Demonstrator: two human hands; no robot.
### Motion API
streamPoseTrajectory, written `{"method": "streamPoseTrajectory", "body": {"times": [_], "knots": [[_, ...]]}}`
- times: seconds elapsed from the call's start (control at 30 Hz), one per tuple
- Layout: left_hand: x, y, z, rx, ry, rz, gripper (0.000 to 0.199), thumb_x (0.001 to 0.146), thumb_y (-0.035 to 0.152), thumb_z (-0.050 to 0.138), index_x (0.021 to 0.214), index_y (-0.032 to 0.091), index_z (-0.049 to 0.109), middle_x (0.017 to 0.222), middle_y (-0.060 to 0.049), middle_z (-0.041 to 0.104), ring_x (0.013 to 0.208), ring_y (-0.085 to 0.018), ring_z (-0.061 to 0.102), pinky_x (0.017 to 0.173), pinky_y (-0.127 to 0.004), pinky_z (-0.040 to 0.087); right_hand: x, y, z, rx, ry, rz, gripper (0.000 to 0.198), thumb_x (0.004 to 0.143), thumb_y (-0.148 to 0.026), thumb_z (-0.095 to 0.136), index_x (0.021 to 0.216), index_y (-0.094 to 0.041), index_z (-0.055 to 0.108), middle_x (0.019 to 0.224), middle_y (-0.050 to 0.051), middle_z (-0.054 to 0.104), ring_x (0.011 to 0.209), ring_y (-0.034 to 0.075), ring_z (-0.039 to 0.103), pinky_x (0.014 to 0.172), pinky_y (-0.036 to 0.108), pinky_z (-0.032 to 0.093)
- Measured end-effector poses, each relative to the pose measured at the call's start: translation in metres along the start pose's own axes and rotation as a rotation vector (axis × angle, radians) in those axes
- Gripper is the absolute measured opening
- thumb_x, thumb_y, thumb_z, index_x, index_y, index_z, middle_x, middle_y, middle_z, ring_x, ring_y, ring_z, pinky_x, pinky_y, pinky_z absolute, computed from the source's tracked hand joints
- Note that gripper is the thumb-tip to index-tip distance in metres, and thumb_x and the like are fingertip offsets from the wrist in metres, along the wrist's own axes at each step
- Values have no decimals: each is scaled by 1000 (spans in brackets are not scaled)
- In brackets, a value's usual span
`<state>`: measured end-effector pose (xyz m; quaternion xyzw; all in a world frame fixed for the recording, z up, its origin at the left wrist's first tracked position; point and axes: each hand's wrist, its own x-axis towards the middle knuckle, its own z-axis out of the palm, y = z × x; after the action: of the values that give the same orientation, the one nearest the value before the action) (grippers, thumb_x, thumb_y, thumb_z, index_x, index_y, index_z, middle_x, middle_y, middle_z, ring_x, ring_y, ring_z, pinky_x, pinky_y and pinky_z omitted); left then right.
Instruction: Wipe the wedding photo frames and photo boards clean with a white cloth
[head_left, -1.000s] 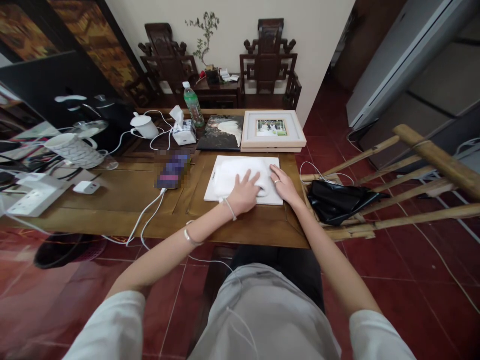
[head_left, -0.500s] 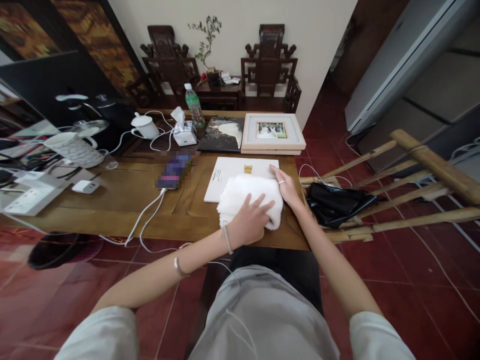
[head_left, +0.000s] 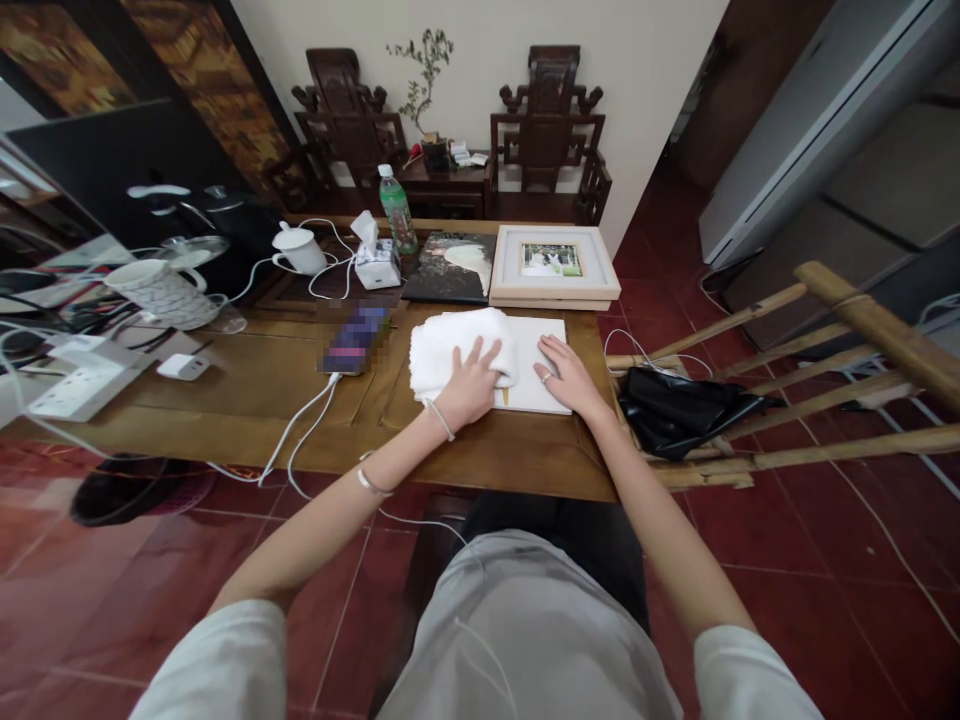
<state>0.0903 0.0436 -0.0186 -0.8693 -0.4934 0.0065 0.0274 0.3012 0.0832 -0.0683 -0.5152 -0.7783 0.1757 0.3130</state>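
Observation:
A folded white towel (head_left: 461, 335) lies over the left part of a flat white panel (head_left: 534, 390) on the wooden table. My left hand (head_left: 472, 385) grips the towel from above, fingers spread across its right side and thumb at its fold. My right hand (head_left: 566, 375) rests open on the panel's right side, its fingers stretched out flat. A bit of a gold label (head_left: 505, 397) shows at the towel's lower edge; the rest of the label and the panel's left part are hidden.
Behind the panel lie a framed photo (head_left: 553, 262) and a dark picture (head_left: 450, 268). A green-labelled bottle (head_left: 397, 212), tissue box (head_left: 377, 264), phone (head_left: 355, 340), mugs, cables and a power strip (head_left: 86, 375) are further left. A bamboo chair (head_left: 757, 445) with a black bag (head_left: 667, 410) stands right.
My left hand and the towel have moved away from me and to the left across the panel. My right hand has shifted from the panel's right edge to lie flat on its surface.

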Motion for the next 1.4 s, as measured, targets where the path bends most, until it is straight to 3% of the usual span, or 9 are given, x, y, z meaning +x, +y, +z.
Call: {"method": "streamPoseTrajectory", "body": {"times": [0.17, 0.33, 0.53, 0.77, 0.9, 1.03, 1.17, 1.27, 1.4], "knots": [[-49, 26, -6, -17, 28, 69, 40, 77, 2, 41, 101, 12, 71, 156, -12, 27, 143, -42, 20, 107, -70, 28, 1, 0, -1, 25, 5, 17, 47, 86, -27, 53, 131, -13, 57, 144, 13, 49, 140, 26, 38, 118, 47, 27], [-81, 29, -13, -71, -37, 158, 36, 73, 1, 44, 91, 13, 73, 158, -10, 24, 144, -40, 18, 110, -67, 26, 1, -1, 1, 29, 24, 30, 46, 85, -24, 51, 130, -13, 58, 143, 13, 51, 139, 26, 39, 118, 47, 28], [-39, 9, -16, -99, -55, 135, 45, 76, 2, 40, 109, 13, 70, 156, -10, 28, 144, -38, 21, 108, -65, 31, 0, 0, 3, 5, 36, 17, 47, 87, -26, 48, 131, -14, 56, 143, 12, 50, 139, 26, 38, 118, 48, 28], [23, -44, -8, -125, -55, 50, 48, 78, 5, 39, 118, 15, 65, 157, -9, 26, 145, -33, 19, 110, -66, 24, -2, 0, 1, 15, 20, 4, 47, 88, -28, 46, 132, -14, 55, 145, 13, 48, 140, 26, 37, 118, 49, 27], [-3, -48, -3, -120, -10, -12, 44, 77, 3, 38, 104, 16, 71, 155, -6, 31, 145, -35, 19, 108, -71, 21, -2, -2, 1, 29, 18, 6, 47, 88, -28, 47, 133, -15, 55, 145, 11, 49, 140, 25, 37, 118, 48, 26], [-61, -19, -4, -93, 38, 54, 43, 74, 0, 39, 94, 16, 74, 154, -6, 33, 145, -37, 19, 109, -72, 19, -2, -3, 2, 41, 21, 13, 47, 87, -26, 48, 133, -17, 55, 145, 10, 49, 140, 25, 37, 119, 50, 26], [-104, -7, -13, -135, -44, 154, 46, 69, -4, 38, 89, 17, 74, 156, -3, 29, 146, -35, 16, 111, -68, 23, -2, -2, 2, 30, 27, 13, 47, 87, -25, 48, 133, -17, 56, 144, 9, 50, 140, 25, 37, 119, 49, 26], [-99, -22, -18, -180, -91, 151, 48, 71, -4, 35, 94, 16, 72, 156, -3, 29, 146, -32, 17, 112, -64, 27, -2, -2, 3, 18, 22, 9, 47, 88, -27, 47, 133, -16, 55, 145, 10, 49, 140, 25, 37, 119, 48, 27], [-48, -58, -11, -187, -88, 17, 47, 78, 2, 34, 109, 14, 67, 156, -7, 28, 146, -34, 16, 108, -69, 27, -2, -2, 2, 15, 16, 7, 47, 88, -27, 47, 132, -12, 56, 144, 12, 49, 140, 25, 37, 119, 47, 27]]}}
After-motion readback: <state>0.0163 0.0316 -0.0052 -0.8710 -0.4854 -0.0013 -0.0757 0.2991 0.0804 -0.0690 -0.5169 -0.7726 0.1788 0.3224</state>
